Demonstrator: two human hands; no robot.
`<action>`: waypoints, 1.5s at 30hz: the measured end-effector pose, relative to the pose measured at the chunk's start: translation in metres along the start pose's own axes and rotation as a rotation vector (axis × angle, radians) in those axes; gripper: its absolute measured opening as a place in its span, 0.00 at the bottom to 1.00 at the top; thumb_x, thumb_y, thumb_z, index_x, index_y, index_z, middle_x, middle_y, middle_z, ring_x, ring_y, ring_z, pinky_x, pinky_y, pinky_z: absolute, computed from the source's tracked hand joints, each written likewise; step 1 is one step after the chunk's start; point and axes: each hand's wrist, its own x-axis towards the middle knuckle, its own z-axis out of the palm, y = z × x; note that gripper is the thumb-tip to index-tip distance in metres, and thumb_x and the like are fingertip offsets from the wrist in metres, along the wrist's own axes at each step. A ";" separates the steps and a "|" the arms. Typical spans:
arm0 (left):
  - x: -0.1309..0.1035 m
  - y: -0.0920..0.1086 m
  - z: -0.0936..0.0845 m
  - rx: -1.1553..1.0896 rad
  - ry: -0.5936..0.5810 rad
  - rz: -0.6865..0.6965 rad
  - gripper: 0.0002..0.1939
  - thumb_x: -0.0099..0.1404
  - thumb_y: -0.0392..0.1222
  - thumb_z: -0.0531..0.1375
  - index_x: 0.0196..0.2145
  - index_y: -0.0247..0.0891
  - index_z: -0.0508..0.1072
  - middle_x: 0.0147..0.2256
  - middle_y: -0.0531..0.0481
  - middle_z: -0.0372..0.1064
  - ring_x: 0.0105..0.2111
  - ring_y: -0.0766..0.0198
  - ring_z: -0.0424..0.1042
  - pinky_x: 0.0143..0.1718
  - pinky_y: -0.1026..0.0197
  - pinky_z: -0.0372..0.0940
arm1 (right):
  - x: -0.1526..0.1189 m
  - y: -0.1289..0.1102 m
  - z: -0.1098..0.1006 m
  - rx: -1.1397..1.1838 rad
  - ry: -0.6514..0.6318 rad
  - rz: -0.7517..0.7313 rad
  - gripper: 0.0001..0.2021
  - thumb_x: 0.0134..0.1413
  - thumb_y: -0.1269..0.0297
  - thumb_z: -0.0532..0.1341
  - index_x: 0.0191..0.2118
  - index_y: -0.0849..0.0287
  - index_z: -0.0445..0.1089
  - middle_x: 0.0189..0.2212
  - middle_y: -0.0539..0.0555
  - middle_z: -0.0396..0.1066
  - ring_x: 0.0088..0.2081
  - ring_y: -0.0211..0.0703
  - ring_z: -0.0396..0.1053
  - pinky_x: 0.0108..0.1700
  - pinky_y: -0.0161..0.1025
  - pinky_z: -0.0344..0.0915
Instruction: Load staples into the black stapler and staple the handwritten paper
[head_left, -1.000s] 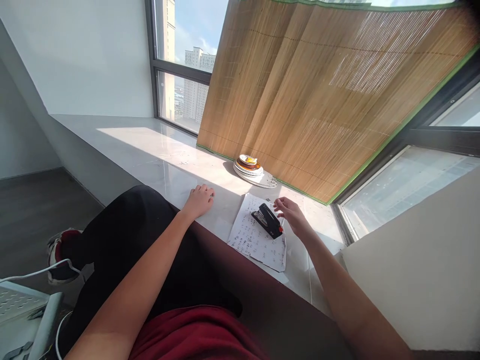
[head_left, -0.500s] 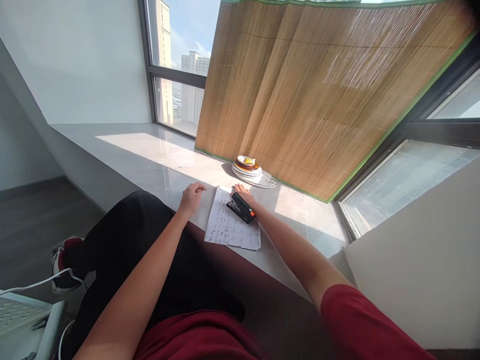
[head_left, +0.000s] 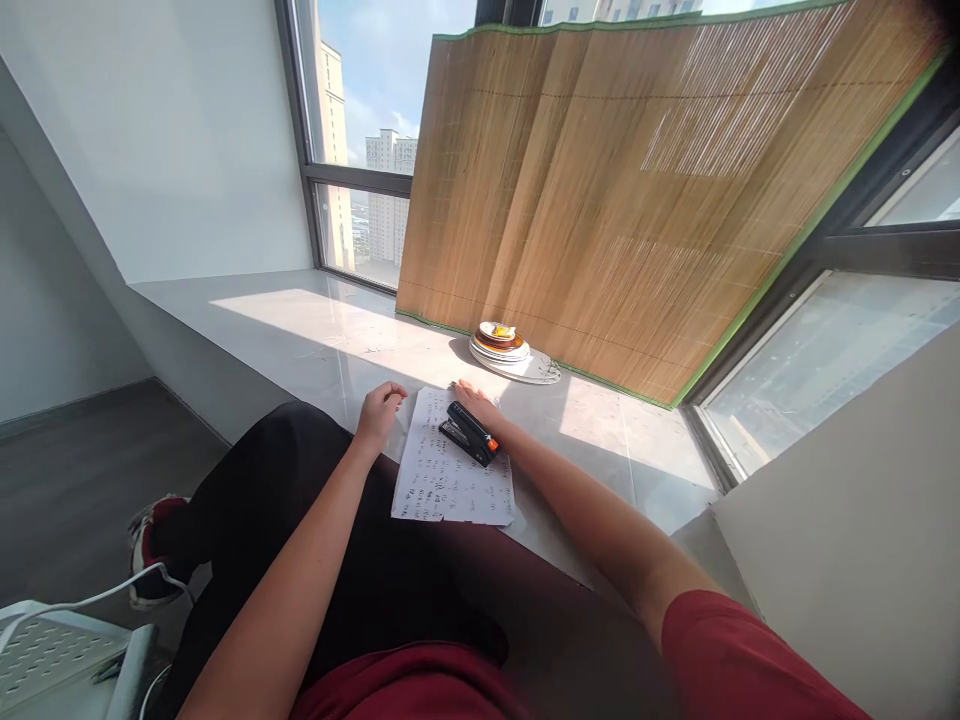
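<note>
A sheet of paper with handwriting in rows lies on the window sill, its near end reaching over the front edge. On it rests a black stapler with an orange spot at one end. My right hand lies with fingers stretched out at the far right edge of the sheet, just beyond the stapler, which partly covers the view of the wrist. Left of the paper, my left hand rests near the sill's edge with its fingers curled in; nothing shows in them.
A stack of plates stands behind my right hand, by a bamboo blind leaning on the window. The pale sill runs off to the left. A light perforated stand with a white cable is at lower left.
The paper and the stapler on it have slid towards me and slightly left, along with my right hand. My left hand has dropped back a little. The head view has tilted slightly.
</note>
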 end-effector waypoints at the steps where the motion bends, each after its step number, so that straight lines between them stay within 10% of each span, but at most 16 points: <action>1: -0.003 0.002 0.001 0.102 -0.073 0.064 0.09 0.61 0.42 0.55 0.31 0.41 0.76 0.34 0.49 0.73 0.37 0.58 0.71 0.41 0.57 0.67 | -0.007 0.008 -0.001 0.000 0.005 0.001 0.29 0.73 0.62 0.52 0.75 0.56 0.51 0.77 0.62 0.45 0.78 0.53 0.42 0.76 0.54 0.45; 11: -0.025 0.017 0.019 0.726 -0.709 0.494 0.24 0.77 0.56 0.52 0.62 0.46 0.73 0.68 0.45 0.64 0.68 0.50 0.62 0.69 0.46 0.57 | -0.040 0.054 -0.006 0.009 0.094 -0.014 0.25 0.70 0.58 0.55 0.69 0.55 0.63 0.73 0.62 0.57 0.74 0.53 0.54 0.71 0.52 0.55; 16: -0.024 0.013 0.019 0.802 -0.751 0.464 0.28 0.75 0.60 0.54 0.65 0.47 0.72 0.69 0.47 0.64 0.69 0.49 0.62 0.70 0.47 0.55 | -0.060 0.043 -0.023 0.217 0.371 0.105 0.17 0.70 0.58 0.51 0.48 0.57 0.76 0.51 0.61 0.79 0.54 0.52 0.74 0.57 0.46 0.68; 20: -0.025 0.014 0.017 0.782 -0.731 0.460 0.27 0.74 0.59 0.55 0.64 0.47 0.73 0.68 0.47 0.65 0.68 0.49 0.63 0.70 0.48 0.55 | -0.113 0.034 -0.038 0.351 0.483 0.211 0.28 0.73 0.47 0.42 0.38 0.57 0.74 0.34 0.57 0.76 0.37 0.50 0.74 0.41 0.43 0.68; 25: -0.026 0.017 0.016 0.766 -0.736 0.459 0.24 0.75 0.54 0.55 0.64 0.46 0.74 0.68 0.47 0.66 0.69 0.50 0.62 0.71 0.49 0.55 | -0.163 0.020 -0.039 0.359 0.354 0.127 0.20 0.60 0.43 0.64 0.45 0.55 0.73 0.36 0.53 0.76 0.35 0.48 0.71 0.37 0.41 0.66; 36: -0.025 0.007 0.010 0.735 -0.770 0.417 0.26 0.78 0.49 0.49 0.68 0.44 0.69 0.71 0.48 0.59 0.72 0.52 0.56 0.74 0.45 0.46 | -0.153 0.013 -0.018 0.435 0.624 0.006 0.10 0.61 0.61 0.66 0.46 0.55 0.78 0.40 0.56 0.80 0.41 0.50 0.72 0.46 0.45 0.67; 45: -0.028 0.013 0.009 0.703 -0.758 0.386 0.28 0.75 0.54 0.55 0.67 0.42 0.71 0.71 0.44 0.60 0.72 0.48 0.57 0.74 0.44 0.47 | -0.157 0.016 -0.022 0.544 0.782 0.217 0.23 0.60 0.59 0.57 0.15 0.57 0.60 0.19 0.48 0.59 0.23 0.36 0.55 0.31 0.39 0.52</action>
